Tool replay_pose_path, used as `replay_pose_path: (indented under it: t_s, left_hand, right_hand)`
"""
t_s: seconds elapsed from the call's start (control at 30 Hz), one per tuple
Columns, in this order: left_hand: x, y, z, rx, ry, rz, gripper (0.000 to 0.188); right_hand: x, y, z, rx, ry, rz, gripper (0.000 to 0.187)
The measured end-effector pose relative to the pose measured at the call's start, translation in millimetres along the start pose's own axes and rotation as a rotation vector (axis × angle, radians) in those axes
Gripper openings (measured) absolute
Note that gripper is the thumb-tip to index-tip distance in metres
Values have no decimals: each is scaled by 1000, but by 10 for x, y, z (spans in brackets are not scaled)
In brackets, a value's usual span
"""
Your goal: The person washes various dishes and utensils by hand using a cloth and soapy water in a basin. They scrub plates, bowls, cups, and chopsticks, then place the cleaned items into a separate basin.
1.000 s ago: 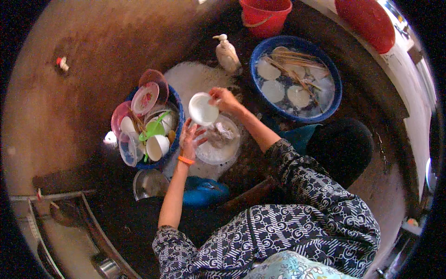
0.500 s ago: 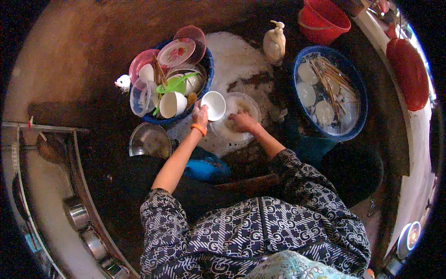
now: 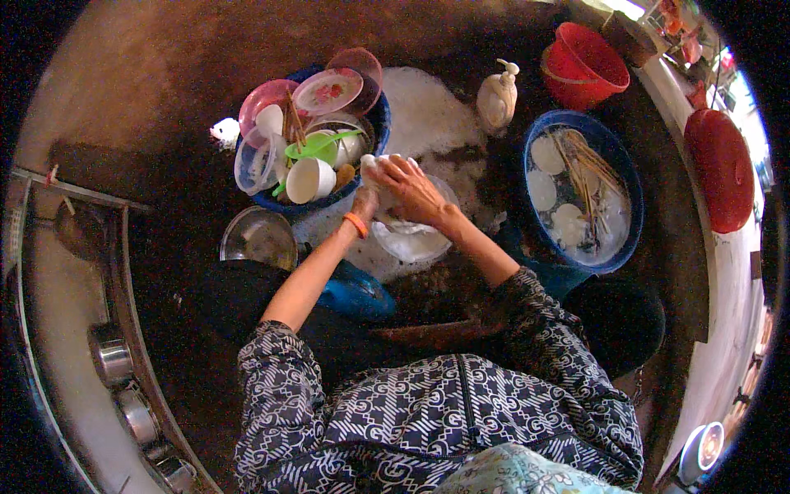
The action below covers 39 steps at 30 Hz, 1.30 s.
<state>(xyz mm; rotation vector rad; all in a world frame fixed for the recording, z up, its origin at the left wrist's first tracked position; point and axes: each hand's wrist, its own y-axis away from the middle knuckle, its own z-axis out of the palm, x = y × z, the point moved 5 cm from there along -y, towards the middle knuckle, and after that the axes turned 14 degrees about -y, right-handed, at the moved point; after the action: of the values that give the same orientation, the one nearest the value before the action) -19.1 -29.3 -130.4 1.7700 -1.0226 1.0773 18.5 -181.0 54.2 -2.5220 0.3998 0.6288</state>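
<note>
My left hand (image 3: pixel 364 202), with an orange band at the wrist, grips a white bowl (image 3: pixel 368 163) that is mostly covered from view. Across that bowl lies my right hand (image 3: pixel 414 193), its fingers bent over the far side. White material shows at its fingertips; whether this is foam, cloth or the bowl's rim I cannot tell. Just below both hands stands a translucent basin (image 3: pixel 415 249) holding cloudy water and something white and soft-looking. Close on the left, a blue tub (image 3: pixel 280 206) is heaped with plates, bowls, a green ladle (image 3: pixel 317 146) and chopsticks.
At the right, a blue tub (image 3: pixel 594 267) holds white bowls and chopsticks in water. A pump bottle (image 3: pixel 497 100) and red buckets (image 3: pixel 586 70) stand farther back. A metal bowl (image 3: pixel 259 239) sits near my left forearm. Foam (image 3: pixel 432 107) spreads over the floor.
My right hand has come up from the basin onto the white bowl. My left hand has tilted the bowl, which was facing up in plain sight. The view has shifted slightly.
</note>
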Motion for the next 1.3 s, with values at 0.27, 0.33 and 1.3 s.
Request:
replay_pose_path:
  t_s: [0.27,0.33,1.3]
  left_hand:
    - [1216,322,64,180,-416,429,33]
    - [1587,400,39,302,-467,517,30]
    - [2174,710,24,468,-656,704,42]
  right_hand:
    - [608,291,-2,246,-234,594,49]
    - [759,433,153,451,-476,794,47]
    - [712,439,465,334,-1048,806,44]
